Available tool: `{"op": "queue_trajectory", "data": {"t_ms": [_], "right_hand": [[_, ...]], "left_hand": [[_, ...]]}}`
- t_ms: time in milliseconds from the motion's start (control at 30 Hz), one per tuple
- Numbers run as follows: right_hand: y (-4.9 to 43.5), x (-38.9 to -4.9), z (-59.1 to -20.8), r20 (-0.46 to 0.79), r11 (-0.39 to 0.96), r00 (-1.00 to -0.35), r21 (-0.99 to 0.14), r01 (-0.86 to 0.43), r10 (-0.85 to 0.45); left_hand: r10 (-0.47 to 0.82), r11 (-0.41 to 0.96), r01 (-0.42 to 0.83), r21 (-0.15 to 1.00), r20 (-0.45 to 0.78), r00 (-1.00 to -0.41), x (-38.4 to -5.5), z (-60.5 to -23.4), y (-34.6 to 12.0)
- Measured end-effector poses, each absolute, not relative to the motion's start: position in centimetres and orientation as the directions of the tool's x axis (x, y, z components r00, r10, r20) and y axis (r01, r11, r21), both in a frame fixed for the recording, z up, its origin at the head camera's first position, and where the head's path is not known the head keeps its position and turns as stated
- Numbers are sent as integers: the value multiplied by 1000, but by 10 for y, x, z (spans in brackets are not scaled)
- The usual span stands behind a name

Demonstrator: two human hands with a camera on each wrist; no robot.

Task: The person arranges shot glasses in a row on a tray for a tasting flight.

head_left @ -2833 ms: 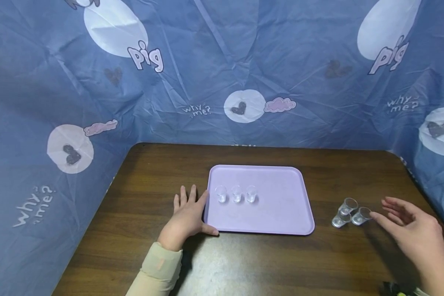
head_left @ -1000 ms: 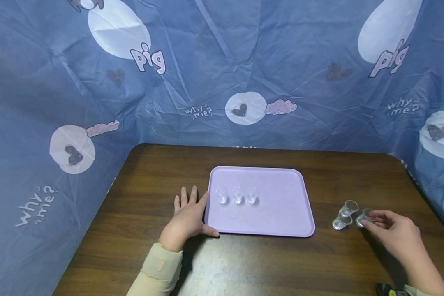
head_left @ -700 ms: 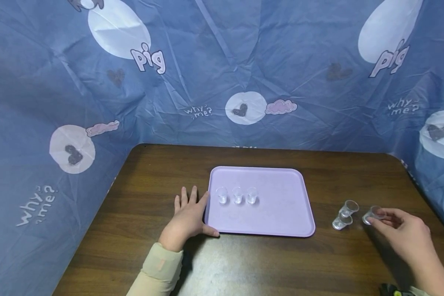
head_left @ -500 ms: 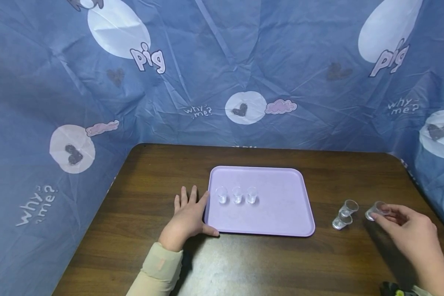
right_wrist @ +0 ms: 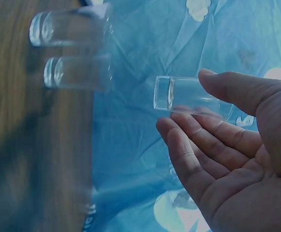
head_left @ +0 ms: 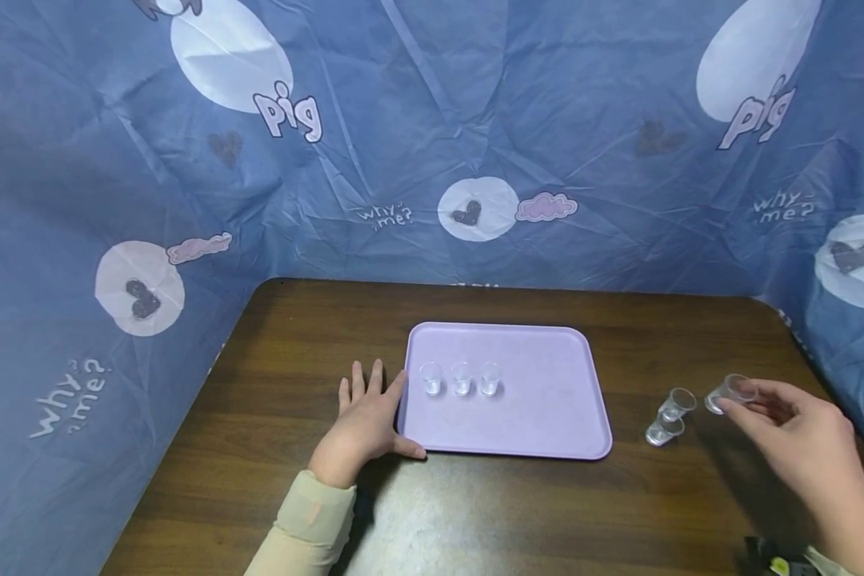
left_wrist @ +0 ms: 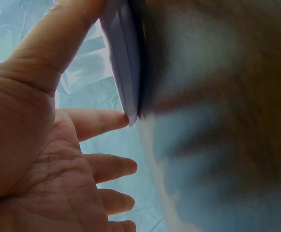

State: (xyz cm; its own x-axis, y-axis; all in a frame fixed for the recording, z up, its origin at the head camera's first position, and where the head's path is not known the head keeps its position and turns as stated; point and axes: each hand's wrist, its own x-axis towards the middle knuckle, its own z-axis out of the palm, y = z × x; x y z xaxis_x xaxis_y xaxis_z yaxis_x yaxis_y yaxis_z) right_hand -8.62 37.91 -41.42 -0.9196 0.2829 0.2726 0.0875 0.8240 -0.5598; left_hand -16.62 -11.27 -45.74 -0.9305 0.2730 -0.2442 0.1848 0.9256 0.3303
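My right hand [head_left: 806, 436] pinches a clear shot glass [head_left: 722, 394] between thumb and fingers, raised above the table at the right. In the right wrist view, the held glass [right_wrist: 184, 94] is apart from the table, its thick base pointing away from the palm. Two more shot glasses, one [head_left: 680, 402] behind the other [head_left: 664, 430], stand close together just left of it. My left hand [head_left: 356, 438] spreads its straight fingers at the left edge of a lilac tray [head_left: 540, 408], index finger and thumb touching the rim. Three shot glasses [head_left: 462, 380] stand in a row on the tray's left half.
The brown wooden table [head_left: 511, 512] carries everything. Blue printed cloth [head_left: 403, 120] hangs along its back and both sides. A dark object with a yellow-green spot [head_left: 779, 566] shows by the right wrist at the lower edge.
My right hand has closed on the rightmost shot glass, drawn it right, away from the other two, and lifted it off the table. The left hand and tray have stayed put.
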Motion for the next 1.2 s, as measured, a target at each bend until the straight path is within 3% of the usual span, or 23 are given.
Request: {"op": "queue_trajectory", "data": {"t_ms": [567,1200], "right_hand": [[328,-110,-401,307,799,-944,-594,-90,123],[261,-140,-415,197,747,-979,-643,-168,-50]], "left_hand": [[271,930,189,316,-239,-933,-167,-458,-113],[272,928,183,325,-256,-928,-167,-458,-113]]}}
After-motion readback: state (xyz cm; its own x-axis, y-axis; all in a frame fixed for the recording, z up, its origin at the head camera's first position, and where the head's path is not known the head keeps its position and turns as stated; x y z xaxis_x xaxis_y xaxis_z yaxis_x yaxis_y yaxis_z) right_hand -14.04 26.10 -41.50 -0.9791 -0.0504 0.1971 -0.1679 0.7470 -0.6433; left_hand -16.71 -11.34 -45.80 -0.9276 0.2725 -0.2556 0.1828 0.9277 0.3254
